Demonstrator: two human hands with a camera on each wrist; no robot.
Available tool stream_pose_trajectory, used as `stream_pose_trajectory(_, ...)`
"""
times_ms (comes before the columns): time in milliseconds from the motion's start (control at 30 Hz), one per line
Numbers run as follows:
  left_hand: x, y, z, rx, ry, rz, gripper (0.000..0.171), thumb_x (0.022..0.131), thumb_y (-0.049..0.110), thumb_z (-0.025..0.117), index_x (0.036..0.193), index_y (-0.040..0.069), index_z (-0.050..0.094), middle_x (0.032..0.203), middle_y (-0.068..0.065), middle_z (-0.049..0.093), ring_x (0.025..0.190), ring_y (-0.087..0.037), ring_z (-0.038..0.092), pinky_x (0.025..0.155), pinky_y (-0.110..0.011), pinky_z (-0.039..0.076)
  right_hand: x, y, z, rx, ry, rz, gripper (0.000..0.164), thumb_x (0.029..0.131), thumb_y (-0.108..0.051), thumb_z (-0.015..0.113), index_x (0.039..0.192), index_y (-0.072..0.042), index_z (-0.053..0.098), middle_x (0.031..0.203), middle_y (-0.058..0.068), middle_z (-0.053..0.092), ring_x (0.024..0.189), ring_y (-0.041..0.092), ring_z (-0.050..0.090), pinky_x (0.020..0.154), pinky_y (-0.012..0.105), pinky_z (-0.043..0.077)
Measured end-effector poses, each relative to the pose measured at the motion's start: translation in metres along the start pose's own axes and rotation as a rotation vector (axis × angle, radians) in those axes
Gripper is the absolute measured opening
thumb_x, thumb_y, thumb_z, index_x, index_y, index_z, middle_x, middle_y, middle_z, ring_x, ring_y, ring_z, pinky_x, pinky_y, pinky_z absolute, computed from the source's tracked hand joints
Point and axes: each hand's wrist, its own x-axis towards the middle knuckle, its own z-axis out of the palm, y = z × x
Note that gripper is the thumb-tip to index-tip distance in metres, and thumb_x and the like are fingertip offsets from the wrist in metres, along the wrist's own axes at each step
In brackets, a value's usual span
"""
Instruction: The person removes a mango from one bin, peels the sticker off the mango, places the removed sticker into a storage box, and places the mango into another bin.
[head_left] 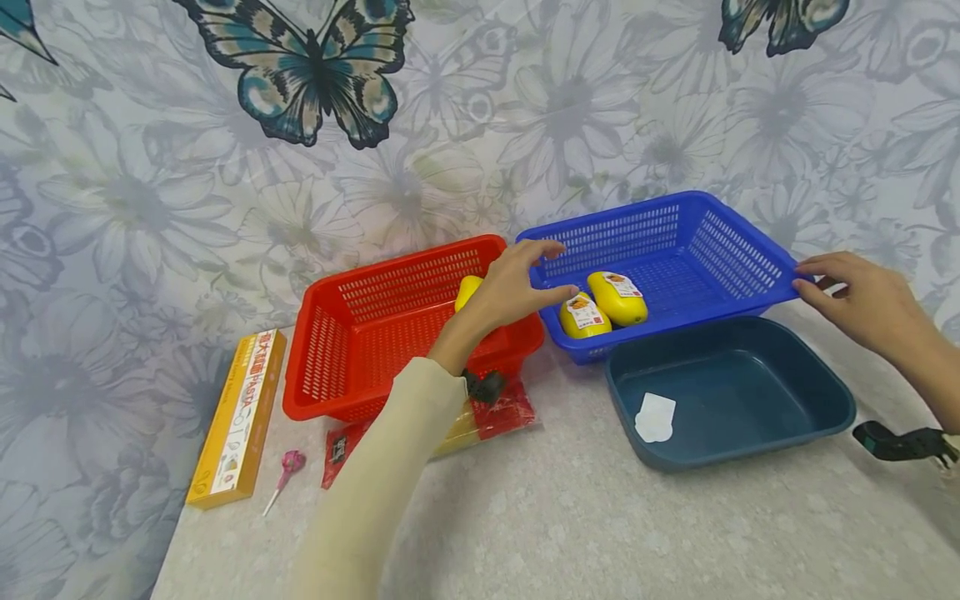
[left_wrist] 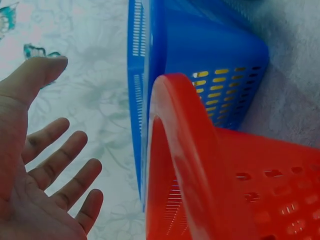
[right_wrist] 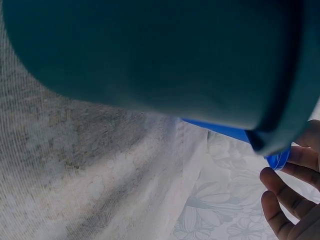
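Two hands, two baskets, one tray: tabletop lot

Left hand (head_left: 513, 287): thumb and fingers held apart, positioned above the right end of the red basket (head_left: 390, 333). Right hand (head_left: 862, 296): thumb and fingers clamped on the rim of the blue basket (head_left: 697, 271), at its 3 o'clock end.

Clock directions are taken from the left hand, head view. At 3 o'clock: two labelled yellow fruits (head_left: 628, 308), placed side by side in the blue basket's left end. At 4 o'clock: dark teal tray (head_left: 742, 392), in which a white paper piece (head_left: 656, 418) is contained. At 6 o'clock: red-ended packet (head_left: 510, 412), partly covered by the red basket. At 8 o'clock: pink lollipop (head_left: 293, 461); beyond it, yellow PASTA box (head_left: 238, 417).
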Motion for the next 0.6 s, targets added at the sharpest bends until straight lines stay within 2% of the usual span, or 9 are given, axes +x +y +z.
stream_pose_trajectory(67, 0.005, 0.001, 0.002, 0.024, -0.029, -0.013, 0.067, 0.087, 0.05, 0.073, 0.144, 0.021, 0.052, 0.14, -0.001, 0.054, 0.127, -0.019, 0.047, 0.1, -0.042, 0.047, 0.0, 0.0, 0.0, -0.001, 0.002, 0.001, 0.024, 0.095, -0.007, 0.066, 0.112, 0.009, 0.066, 0.116, 0.03, 0.062, 0.089, 0.046, 0.064, 0.059, -0.005, 0.025)
stream_pose_trajectory(133, 0.011, 0.001, 0.004, 0.063, -0.068, -0.029, 0.071, 0.086, 0.052, 0.072, 0.147, 0.023, 0.049, 0.141, -0.001, 0.053, 0.13, -0.02, 0.044, 0.104, -0.045, 0.044, 0.001, 0.0, 0.0, -0.009, -0.006, 0.007, 0.024, 0.095, -0.008, 0.066, 0.112, 0.009, 0.066, 0.115, 0.031, 0.062, 0.089, 0.046, 0.064, 0.057, 0.0, 0.033)
stream_pose_trajectory(233, 0.019, 0.001, 0.008, 0.158, -0.136, -0.045, 0.078, 0.084, 0.056, 0.072, 0.15, 0.024, 0.045, 0.146, 0.0, 0.05, 0.137, -0.021, 0.039, 0.111, -0.05, 0.036, 0.001, -0.001, 0.0, -0.02, -0.018, 0.017, 0.025, 0.095, -0.008, 0.066, 0.113, 0.009, 0.066, 0.115, 0.03, 0.062, 0.089, 0.046, 0.064, 0.06, 0.023, 0.054)
stream_pose_trajectory(300, 0.024, 0.0, 0.011, 0.222, -0.182, -0.051, 0.084, 0.081, 0.059, 0.073, 0.152, 0.025, 0.043, 0.15, 0.0, 0.046, 0.14, -0.021, 0.035, 0.113, -0.052, 0.032, 0.001, -0.002, 0.001, -0.025, -0.026, 0.024, 0.026, 0.095, -0.009, 0.066, 0.113, 0.009, 0.065, 0.115, 0.031, 0.062, 0.09, 0.046, 0.063, 0.062, 0.042, 0.057)
stream_pose_trajectory(367, 0.028, 0.0, 0.014, 0.274, -0.228, -0.058, 0.091, 0.078, 0.062, 0.074, 0.154, 0.026, 0.04, 0.154, 0.0, 0.042, 0.144, -0.021, 0.031, 0.115, -0.053, 0.028, 0.002, -0.003, 0.001, -0.024, -0.021, 0.022, 0.025, 0.095, -0.008, 0.066, 0.113, 0.009, 0.065, 0.115, 0.03, 0.062, 0.09, 0.045, 0.063, 0.063, 0.036, 0.057)
stream_pose_trajectory(400, 0.03, 0.0, 0.015, 0.297, -0.251, -0.058, 0.093, 0.077, 0.063, 0.074, 0.155, 0.025, 0.039, 0.156, 0.0, 0.04, 0.144, -0.021, 0.031, 0.116, -0.052, 0.027, 0.002, -0.003, 0.001, -0.02, -0.017, 0.021, 0.025, 0.095, -0.008, 0.066, 0.113, 0.01, 0.065, 0.115, 0.03, 0.062, 0.09, 0.046, 0.063, 0.063, 0.026, 0.055)
stream_pose_trajectory(500, 0.036, 0.0, 0.02, 0.381, -0.322, -0.056, 0.1, 0.075, 0.068, 0.073, 0.157, 0.024, 0.034, 0.158, -0.001, 0.037, 0.147, -0.021, 0.027, 0.12, -0.052, 0.015, 0.001, -0.003, 0.001, -0.013, -0.005, 0.017, 0.024, 0.094, -0.007, 0.066, 0.112, 0.01, 0.066, 0.115, 0.03, 0.062, 0.089, 0.046, 0.064, 0.059, 0.001, 0.034)
stream_pose_trajectory(533, 0.038, 0.0, 0.022, 0.407, -0.347, -0.057, 0.102, 0.075, 0.069, 0.072, 0.157, 0.024, 0.033, 0.158, 0.0, 0.037, 0.147, -0.02, 0.027, 0.12, -0.053, 0.009, 0.001, -0.003, 0.001, -0.009, -0.002, 0.016, 0.024, 0.094, -0.006, 0.066, 0.112, 0.01, 0.065, 0.115, 0.03, 0.062, 0.089, 0.046, 0.064, 0.059, -0.002, 0.027)
stream_pose_trajectory(600, 0.04, 0.001, 0.025, 0.459, -0.396, -0.062, 0.103, 0.075, 0.071, 0.07, 0.158, 0.024, 0.031, 0.158, 0.0, 0.037, 0.147, -0.019, 0.026, 0.12, -0.054, -0.003, 0.001, -0.003, 0.001, -0.006, 0.0, 0.016, 0.024, 0.094, -0.006, 0.066, 0.112, 0.011, 0.065, 0.115, 0.03, 0.062, 0.089, 0.046, 0.063, 0.059, -0.003, 0.026)
